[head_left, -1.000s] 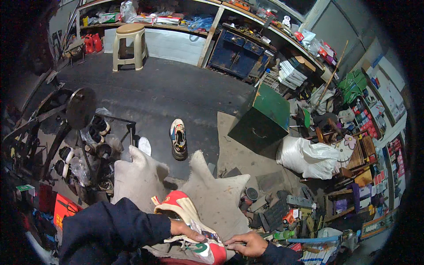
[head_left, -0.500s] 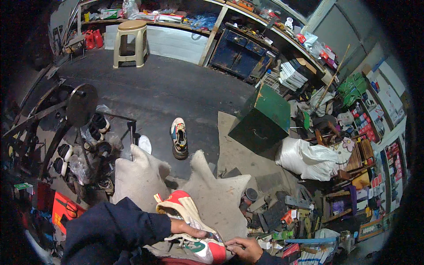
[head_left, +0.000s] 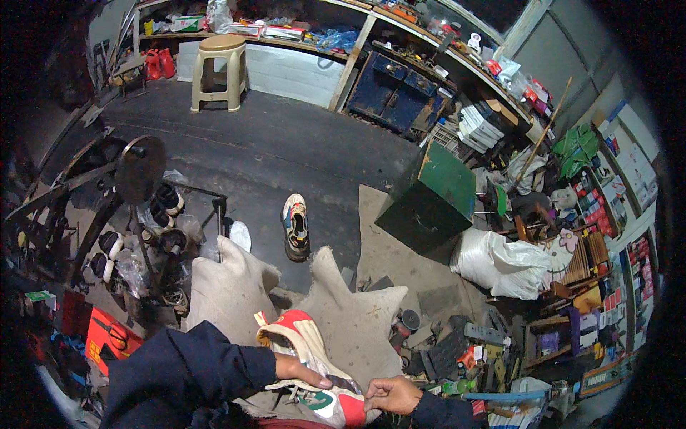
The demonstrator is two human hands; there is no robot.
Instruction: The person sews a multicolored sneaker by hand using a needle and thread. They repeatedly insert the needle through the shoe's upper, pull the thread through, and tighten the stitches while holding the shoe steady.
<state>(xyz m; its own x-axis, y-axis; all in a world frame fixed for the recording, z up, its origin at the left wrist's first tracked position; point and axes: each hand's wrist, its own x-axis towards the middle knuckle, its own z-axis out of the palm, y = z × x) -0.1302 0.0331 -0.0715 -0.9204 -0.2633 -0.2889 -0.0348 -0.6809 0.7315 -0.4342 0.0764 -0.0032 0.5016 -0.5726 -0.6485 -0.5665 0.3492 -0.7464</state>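
Observation:
A white, red and green sneaker (head_left: 309,352) lies across my lap at the bottom of the view, heel away from me. My left hand (head_left: 300,372) rests on its side and presses it down. My right hand (head_left: 391,394) pinches the toe end, fingers closed on the edge near the red tip. A beige sack cloth (head_left: 357,314) is spread under the shoe. The matching second sneaker (head_left: 296,226) stands alone on the dark floor further out.
A green metal box (head_left: 431,199) and a white sack (head_left: 500,262) stand to the right. A metal stand with a round disc (head_left: 137,170) and several shoes sits left. A plastic stool (head_left: 220,70) and cluttered shelves (head_left: 443,64) line the back.
Both hands stay on the sneaker; the right hand has shifted slightly along the toe. The view has tilted a little.

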